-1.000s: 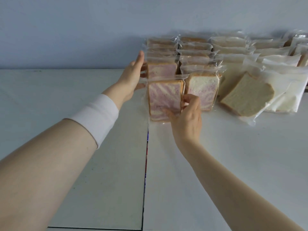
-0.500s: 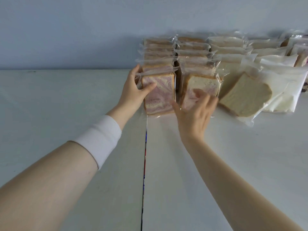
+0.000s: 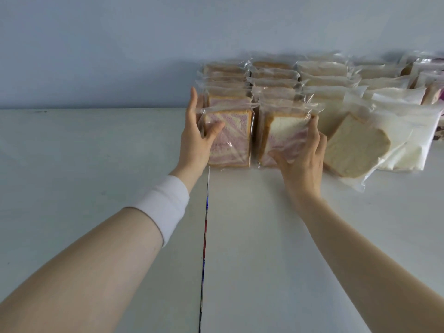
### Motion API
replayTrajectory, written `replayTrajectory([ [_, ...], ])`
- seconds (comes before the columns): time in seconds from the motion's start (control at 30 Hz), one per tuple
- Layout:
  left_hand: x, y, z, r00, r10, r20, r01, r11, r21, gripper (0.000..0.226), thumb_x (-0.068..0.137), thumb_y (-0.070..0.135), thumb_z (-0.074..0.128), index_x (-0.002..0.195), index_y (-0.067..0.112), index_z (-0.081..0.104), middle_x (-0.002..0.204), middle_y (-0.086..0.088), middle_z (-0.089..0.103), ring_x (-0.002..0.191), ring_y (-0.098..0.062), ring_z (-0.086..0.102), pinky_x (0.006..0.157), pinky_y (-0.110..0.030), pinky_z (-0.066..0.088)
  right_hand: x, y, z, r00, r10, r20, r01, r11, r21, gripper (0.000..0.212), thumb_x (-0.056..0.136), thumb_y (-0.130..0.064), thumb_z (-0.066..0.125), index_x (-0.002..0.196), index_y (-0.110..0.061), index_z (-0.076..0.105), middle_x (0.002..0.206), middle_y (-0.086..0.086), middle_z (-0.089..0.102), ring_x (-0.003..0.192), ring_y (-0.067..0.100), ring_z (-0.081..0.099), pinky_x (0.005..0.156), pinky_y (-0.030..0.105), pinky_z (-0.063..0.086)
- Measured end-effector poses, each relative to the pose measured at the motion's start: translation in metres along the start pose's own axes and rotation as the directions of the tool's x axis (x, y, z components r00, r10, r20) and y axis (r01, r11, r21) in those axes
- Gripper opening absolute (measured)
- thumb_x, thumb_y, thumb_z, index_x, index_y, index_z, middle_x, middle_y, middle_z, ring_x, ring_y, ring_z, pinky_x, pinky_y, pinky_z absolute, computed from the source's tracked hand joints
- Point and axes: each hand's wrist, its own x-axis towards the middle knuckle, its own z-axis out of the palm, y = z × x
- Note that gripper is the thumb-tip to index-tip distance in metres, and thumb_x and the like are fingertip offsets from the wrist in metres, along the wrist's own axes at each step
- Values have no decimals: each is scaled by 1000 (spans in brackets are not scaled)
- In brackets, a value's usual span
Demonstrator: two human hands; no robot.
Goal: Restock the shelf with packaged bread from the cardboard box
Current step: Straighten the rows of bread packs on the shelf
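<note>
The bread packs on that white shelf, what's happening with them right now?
A person is lining up bagged bread on the white shelf. The left hand steadies the front purple-swirl pack; the right hand grips the front pack of the next row. A plain pack lies tilted to the right.

- One head-worn wide-angle view, looking forward and down along both forearms.
- Close over the white shelf [image 3: 264, 236], facing the back wall [image 3: 120, 44].
</note>
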Motion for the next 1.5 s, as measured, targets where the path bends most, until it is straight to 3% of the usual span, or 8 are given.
replayTrajectory([
  [0.2,-10,-4,-3,994,-66,88,66,998,-2,94,86,10,63,147,9,-9,148,4,26,133,2,32,103,-2,25,-7,3,-4,997,8,81,-6,1000,-18,112,71,-26,79,149,-11,1,142,16,34,130,30,36,104,32,33],
  [0.37,-26,-9,-13,986,-115,121,104,990,99,139,46,40,88,147,22,-6,148,7,18,141,-11,27,117,-38,27,-11,5,-4,998,-11,59,10,1000,15,113,70,-21,80,149,-9,-1,144,19,29,134,30,31,103,17,20],
  [0.6,-27,-3,-8,997,-17,76,10,995,98,96,71,-2,76,145,13,16,136,6,37,128,-9,43,109,-27,36,-7,3,-4,997,-34,67,37,998,-43,112,68,-20,81,150,-12,5,139,15,35,126,30,40,87,21,32],
  [0.93,-25,-14,10,996,16,92,-24,995,93,100,78,-5,68,146,6,-3,150,-8,25,138,-12,28,115,-23,24,-6,-1,3,998,26,49,-28,999,29,109,67,-18,82,149,-11,10,142,15,32,131,27,37,85,8,25],
  [1.13,-22,-13,15,995,8,96,-22,988,151,101,77,-2,70,145,1,-5,143,1,16,137,-8,19,111,-6,18,-7,-8,3,994,48,98,-50,999,17,106,71,-8,78,149,-9,5,153,11,21,141,23,25,109,33,33],
  [1.27,-22,-15,7,991,-45,126,25,987,156,115,68,21,77,146,10,-6,153,-7,19,142,-14,25,117,-37,26,-5,-10,-7,987,81,139,-91,994,65,114,67,-9,80,149,-11,0,158,5,11,143,21,22,107,29,34],
  [1.37,-23,-7,3,995,-44,92,25,980,195,112,73,16,77,146,5,-8,156,-8,7,144,-11,14,117,-19,17,-7,-13,-15,983,70,168,-74,997,18,115,67,-14,81,148,-9,0,156,8,12,144,21,16,116,26,20],
  [1.5,-32,14,-6,999,49,-6,-45,965,260,102,77,23,74,147,1,3,156,-12,12,145,-18,14,119,-24,11,-6,-15,-42,990,48,130,-38,996,-76,99,75,-22,75,149,-12,10,148,11,25,139,24,26,113,30,26],
])
